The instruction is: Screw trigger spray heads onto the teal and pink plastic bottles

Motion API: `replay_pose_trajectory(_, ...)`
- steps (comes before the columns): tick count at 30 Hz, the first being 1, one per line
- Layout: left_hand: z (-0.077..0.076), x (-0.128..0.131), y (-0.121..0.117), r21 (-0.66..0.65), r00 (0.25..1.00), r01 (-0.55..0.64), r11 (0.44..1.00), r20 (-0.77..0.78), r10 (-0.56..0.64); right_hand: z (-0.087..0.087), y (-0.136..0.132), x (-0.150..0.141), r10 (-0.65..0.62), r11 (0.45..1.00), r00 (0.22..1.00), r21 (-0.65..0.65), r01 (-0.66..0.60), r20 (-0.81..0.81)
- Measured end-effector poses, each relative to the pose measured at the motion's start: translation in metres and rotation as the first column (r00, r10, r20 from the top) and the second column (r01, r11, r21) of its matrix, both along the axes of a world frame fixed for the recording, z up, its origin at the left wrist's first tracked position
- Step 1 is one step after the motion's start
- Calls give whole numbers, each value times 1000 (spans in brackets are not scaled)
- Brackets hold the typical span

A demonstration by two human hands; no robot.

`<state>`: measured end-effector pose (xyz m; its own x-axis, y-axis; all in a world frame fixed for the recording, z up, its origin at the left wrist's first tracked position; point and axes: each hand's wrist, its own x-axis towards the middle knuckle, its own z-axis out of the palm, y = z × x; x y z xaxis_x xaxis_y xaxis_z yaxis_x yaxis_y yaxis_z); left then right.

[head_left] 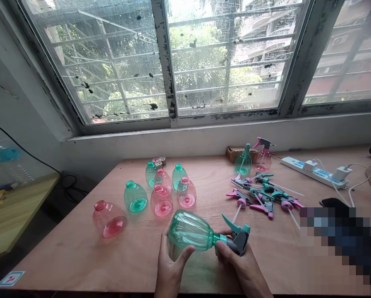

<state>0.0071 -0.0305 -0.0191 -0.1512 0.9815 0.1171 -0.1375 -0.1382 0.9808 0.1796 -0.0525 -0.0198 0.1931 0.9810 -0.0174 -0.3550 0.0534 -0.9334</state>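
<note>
A green spray bottle (190, 231) lies sideways in the air between my hands, low over the table. My left hand (172, 258) is wrapped round its wide base. On the right, my right hand (235, 258) grips the neck, where a spray head (239, 238) with a green trigger and dark body sits on the bottle. Beyond my hands stand several headless bottles, among them a pink bottle (162, 201) and a green bottle (135, 198). Another pink bottle (108, 220) stands farther left. Loose spray heads (259, 194) in pink, green and black lie piled at the right.
Two bottles with heads, one green (243, 161) and one pink (263, 157), stand by a brown box (233, 154) at the back. A power strip (314, 171) with plugged-in chargers lies back right, near a dark phone (334, 202). The table (80, 256) meets the window wall.
</note>
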Motion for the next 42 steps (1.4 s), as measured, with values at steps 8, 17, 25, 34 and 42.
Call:
replay_pose_trajectory(8,6,3,-4,59,993,-52,997,-99,57,6,-1,0,-68,997,997,-32,67,-45)
replay_pose_trajectory(17,9,4,-1,67,997,-48,997,-50,51,5,-1,-4,-83,996,994,-5,83,64)
replay_pose_trajectory(25,0,-5,-5,16,986,75,997,-152,-71,5,-2,0,-80,997,993,-11,79,-86)
replay_pose_trajectory(34,-5,-7,3,54,987,55,997,-157,-46,-2,2,4,-16,1000,1000,-18,15,-24)
replay_pose_trajectory(42,-5,-8,-1,23,991,46,999,-128,-43,-3,0,3,6,1000,1000,5,-6,23)
